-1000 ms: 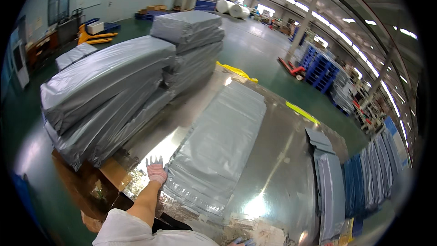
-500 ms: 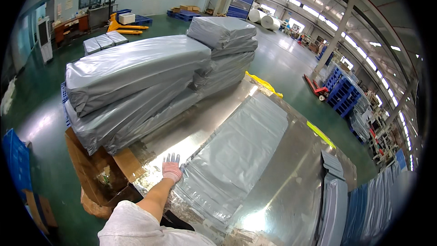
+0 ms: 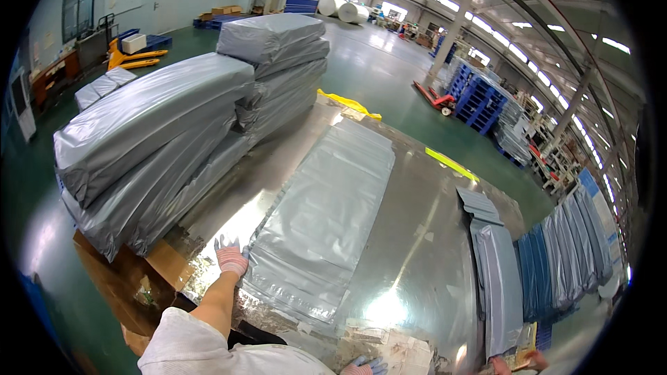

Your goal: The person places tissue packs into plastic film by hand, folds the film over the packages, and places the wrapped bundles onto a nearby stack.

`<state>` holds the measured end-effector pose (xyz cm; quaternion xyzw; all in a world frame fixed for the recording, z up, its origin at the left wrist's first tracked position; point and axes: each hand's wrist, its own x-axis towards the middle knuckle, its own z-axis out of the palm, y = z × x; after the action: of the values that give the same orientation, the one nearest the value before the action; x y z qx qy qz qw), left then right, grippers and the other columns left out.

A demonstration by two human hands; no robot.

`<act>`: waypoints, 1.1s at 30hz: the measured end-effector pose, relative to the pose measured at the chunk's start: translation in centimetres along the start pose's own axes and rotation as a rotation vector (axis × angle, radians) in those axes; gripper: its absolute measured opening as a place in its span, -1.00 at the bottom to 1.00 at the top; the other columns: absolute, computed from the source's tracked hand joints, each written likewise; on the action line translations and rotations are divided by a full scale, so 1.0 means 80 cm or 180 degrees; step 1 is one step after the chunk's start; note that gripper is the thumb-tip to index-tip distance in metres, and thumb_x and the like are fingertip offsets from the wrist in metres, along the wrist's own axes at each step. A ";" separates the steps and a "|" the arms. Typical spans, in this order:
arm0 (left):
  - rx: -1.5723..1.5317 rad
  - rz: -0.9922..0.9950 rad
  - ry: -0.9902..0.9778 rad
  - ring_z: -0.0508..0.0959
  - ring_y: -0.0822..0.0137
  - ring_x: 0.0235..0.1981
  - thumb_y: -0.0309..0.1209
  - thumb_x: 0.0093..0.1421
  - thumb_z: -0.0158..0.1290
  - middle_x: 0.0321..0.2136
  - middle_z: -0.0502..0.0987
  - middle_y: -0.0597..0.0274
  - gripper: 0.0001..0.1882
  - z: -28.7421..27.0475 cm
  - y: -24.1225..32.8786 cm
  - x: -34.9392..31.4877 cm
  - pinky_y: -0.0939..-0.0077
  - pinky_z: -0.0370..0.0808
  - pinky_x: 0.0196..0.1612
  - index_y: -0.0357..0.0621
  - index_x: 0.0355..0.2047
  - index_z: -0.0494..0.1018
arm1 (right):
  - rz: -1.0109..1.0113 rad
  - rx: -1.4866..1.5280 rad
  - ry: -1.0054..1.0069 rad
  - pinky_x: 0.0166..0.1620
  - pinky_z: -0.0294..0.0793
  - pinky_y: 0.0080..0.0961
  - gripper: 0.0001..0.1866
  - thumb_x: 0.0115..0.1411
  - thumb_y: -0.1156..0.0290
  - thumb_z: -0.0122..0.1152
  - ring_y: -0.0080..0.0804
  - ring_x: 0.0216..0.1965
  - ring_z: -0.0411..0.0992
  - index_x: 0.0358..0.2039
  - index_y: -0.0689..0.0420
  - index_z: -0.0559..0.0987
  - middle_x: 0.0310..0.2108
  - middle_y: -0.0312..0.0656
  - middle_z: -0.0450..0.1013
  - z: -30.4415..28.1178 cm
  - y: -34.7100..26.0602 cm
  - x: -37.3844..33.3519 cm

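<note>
My left hand [image 3: 231,257], in a red-and-white striped glove with grey fingers, lies flat with fingers spread on the metal table [image 3: 410,236]. Its thumb side is at the left edge of a flat stack of grey plastic bags [image 3: 326,201]. At the lower edge of the view, my right hand [image 3: 365,367] shows only in part, gloved alike, its fingers apart beside a worn pale patch at the table's near edge. Neither hand holds anything that I can see.
Large grey plastic-wrapped bundles [image 3: 153,111] are piled on the left, above an open cardboard box [image 3: 118,285]. More grey bags [image 3: 497,264] lie at the table's right edge, near blue ones [image 3: 535,271]. A yellow strip [image 3: 451,164] marks the far edge.
The view has swung to the right, so the scene sits farther left. My right hand has come into view at the lower edge; my left hand still rests beside the bag stack.
</note>
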<state>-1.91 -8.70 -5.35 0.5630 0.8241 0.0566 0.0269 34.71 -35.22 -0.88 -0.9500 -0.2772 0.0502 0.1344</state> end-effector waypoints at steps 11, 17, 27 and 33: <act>-0.0055 0.0037 0.0091 -0.04 0.03 0.29 0.04 0.18 -0.29 0.26 0.00 -0.05 -0.30 0.009 -0.003 0.002 0.09 -0.30 0.30 -0.11 0.24 0.06 | 0.0026 -0.0284 -0.0055 0.24 -0.05 -0.07 -0.30 0.19 -0.08 -0.20 0.14 0.24 -0.04 0.15 0.23 0.24 0.20 0.18 0.06 0.010 0.008 0.000; -0.0078 0.0043 -0.0005 -0.03 0.03 0.29 0.05 0.17 -0.26 0.26 0.01 -0.04 -0.26 0.001 0.002 -0.001 0.11 -0.28 0.30 -0.14 0.25 0.04 | 0.0117 -0.0269 0.0007 0.25 -0.07 -0.06 -0.31 0.20 -0.08 -0.22 0.15 0.23 -0.04 0.16 0.21 0.22 0.20 0.18 0.07 -0.002 -0.002 -0.004; 0.0006 0.0056 0.0017 -0.03 0.05 0.29 0.05 0.17 -0.27 0.27 0.00 -0.02 -0.27 0.007 -0.001 0.002 0.13 -0.29 0.30 -0.13 0.25 0.04 | 0.0039 -0.0551 0.0024 0.25 -0.07 -0.07 -0.31 0.21 -0.08 -0.27 0.13 0.23 -0.02 0.17 0.19 0.22 0.18 0.18 0.10 0.018 0.010 0.004; -0.0093 0.0044 0.0071 -0.07 0.03 0.31 0.05 0.19 -0.30 0.28 -0.03 -0.03 -0.32 0.013 -0.001 0.004 0.07 -0.33 0.30 -0.07 0.23 0.12 | -0.0019 -0.0400 0.0187 0.24 -0.03 -0.07 -0.31 0.19 -0.09 -0.21 0.14 0.23 -0.02 0.17 0.17 0.22 0.19 0.18 0.08 0.021 0.016 0.004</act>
<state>-1.97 -8.35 -6.35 0.5676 0.8195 0.0750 0.0256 35.31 -35.71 -2.89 -0.9568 -0.2786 0.0044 0.0827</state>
